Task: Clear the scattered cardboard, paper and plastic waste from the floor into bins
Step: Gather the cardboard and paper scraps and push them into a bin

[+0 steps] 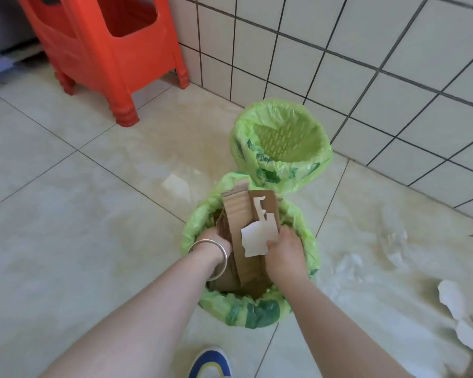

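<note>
**Inspector:** Item location?

**Assistant:** The brown corrugated cardboard stack (238,222) stands upright in the near green-lined round bin (221,304), with torn white paper (257,238) stuck to its face.

**Inspector:** Hands?

**Assistant:** Left hand (212,241) clasps the stack's left edge; right hand (284,249) pinches the right edge at the paper.

**Inspector:** Handling?

**Assistant:** Judged light, stiff, ribbed; best gripped by the edges. The far green-lined mesh bin (284,135) holds nothing visible.

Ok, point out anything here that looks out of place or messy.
Torn white paper scraps and crumpled clear plastic litter the floor right of the near bin; another scrap lies left. Cardboard pieces stick up well above its rim, both hands pushing them in.
</note>
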### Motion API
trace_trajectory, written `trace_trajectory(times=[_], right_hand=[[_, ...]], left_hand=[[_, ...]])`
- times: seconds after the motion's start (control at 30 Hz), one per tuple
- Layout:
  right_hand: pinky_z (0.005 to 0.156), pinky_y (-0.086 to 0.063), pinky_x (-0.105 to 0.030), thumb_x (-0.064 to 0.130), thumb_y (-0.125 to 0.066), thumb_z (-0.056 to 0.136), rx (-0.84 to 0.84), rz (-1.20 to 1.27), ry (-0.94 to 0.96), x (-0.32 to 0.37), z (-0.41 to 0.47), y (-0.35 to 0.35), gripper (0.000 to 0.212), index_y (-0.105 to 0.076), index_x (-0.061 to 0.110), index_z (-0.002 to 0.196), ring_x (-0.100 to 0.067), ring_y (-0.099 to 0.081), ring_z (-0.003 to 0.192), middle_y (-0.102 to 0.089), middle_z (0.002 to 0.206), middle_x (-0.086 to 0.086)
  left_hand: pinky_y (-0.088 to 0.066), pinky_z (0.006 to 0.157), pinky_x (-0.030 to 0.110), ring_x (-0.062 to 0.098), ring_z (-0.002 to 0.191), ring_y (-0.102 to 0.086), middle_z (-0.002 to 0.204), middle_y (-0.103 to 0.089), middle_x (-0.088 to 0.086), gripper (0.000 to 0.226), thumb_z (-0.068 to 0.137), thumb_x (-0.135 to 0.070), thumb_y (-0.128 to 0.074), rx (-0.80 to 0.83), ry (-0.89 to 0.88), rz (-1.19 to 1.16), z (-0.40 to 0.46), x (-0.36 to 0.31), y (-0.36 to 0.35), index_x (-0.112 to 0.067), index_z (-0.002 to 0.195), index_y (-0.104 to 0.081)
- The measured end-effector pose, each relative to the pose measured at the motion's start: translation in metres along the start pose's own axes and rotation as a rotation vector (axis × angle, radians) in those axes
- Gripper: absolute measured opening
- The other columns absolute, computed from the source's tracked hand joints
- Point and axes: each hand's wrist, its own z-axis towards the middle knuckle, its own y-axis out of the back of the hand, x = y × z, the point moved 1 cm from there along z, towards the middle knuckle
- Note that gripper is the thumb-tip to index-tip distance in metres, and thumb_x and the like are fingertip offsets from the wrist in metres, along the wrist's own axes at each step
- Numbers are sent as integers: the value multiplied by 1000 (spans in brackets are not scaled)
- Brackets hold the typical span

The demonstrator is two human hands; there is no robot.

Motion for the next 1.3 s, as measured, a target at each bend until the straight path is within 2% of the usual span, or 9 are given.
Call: trace_trajectory(times=[0.13, 0.4, 0.5, 0.63, 0.8, 0.93, 1.03, 1.17, 1.3], right_hand=[[107, -26, -32, 7, -35, 94, -15, -425, 57, 2, 7, -20, 32, -39, 4, 126, -28, -33, 125, -35, 133, -12], [95, -44, -31, 14, -40, 95, 103, -660, -25, 2, 23, -31, 45, -30, 0, 136, -26, -40, 125, -30, 138, -15], [89, -48, -32, 21, -46, 96, 167, -576, -86, 9, 25, -17, 46, -33, 1, 135, -25, -51, 121, -37, 137, -13], [86, -48, -33, 30, -50, 95, 91, -369, -94, 26, 12, 8, 44, -37, 3, 127, -28, -55, 118, -52, 128, -12], [70, -39, -27, 22, -46, 92, 118, -284, -19, 22, -30, 52, 28, -51, 7, 115, -29, -58, 107, -59, 115, -10], [63, -40, -24, 26, -46, 90, 140, -192, 10, -1, -62, 93, 26, -57, 9, 108, -29, -56, 90, -60, 106, -11], [75, -42, -27, 33, -49, 90, 125, -109, 9, -46, -91, 133, 31, -58, 17, 115, -28, -58, 104, -61, 115, -8], [87, -50, -34, 28, -50, 89, 46, 103, -89, -132, -131, 169, 27, -62, 16, 109, -27, -60, 105, -65, 113, -8], [86, -52, -40, 26, -48, 88, -75, 335, -272, -223, -161, 186, 20, -63, 17, 98, -27, -64, 100, -69, 105, -7]], left_hand=[[-44, 96, 33, 32, 118, -55, 127, -57, 16, 31, 93, -8, -42, 11, 66, 242, 21, 3, -17, -2, 122, -54], [-45, 96, 32, 28, 119, -55, 130, -56, 15, 32, 95, -7, -38, 0, 34, 523, 32, 4, -25, -1, 122, -55], [-48, 91, 32, 29, 116, -58, 126, -60, 14, 31, 93, -11, -42, 21, -12, 531, 19, -6, -9, -2, 120, -56], [-48, 78, 33, 33, 108, -59, 121, -59, 15, 33, 86, -14, -49, -109, -52, 355, -11, -27, 18, -3, 118, -55], [-45, 91, 40, 32, 119, -51, 132, -40, 11, 48, 87, -23, -53, -321, -244, 494, -73, -52, 28, -10, 131, -39], [-52, 89, 33, 26, 100, -59, 114, -60, 5, 32, 88, -20, -50, -186, -392, 541, -113, -81, 7, -15, 119, -58], [-50, 88, 30, 26, 103, -60, 118, -62, 6, 30, 88, -19, -48, -112, -507, 564, -152, -101, -35, -21, 116, -59], [-51, 90, 32, 30, 103, -62, 115, -65, 9, 32, 87, -13, -44, 58, -605, 516, -193, -109, -116, -21, 115, -57], [-45, 65, 23, 19, 93, -61, 109, -67, 2, 36, 88, -5, -46, 277, -733, 538, -226, -100, -198, -19, 120, -55]])
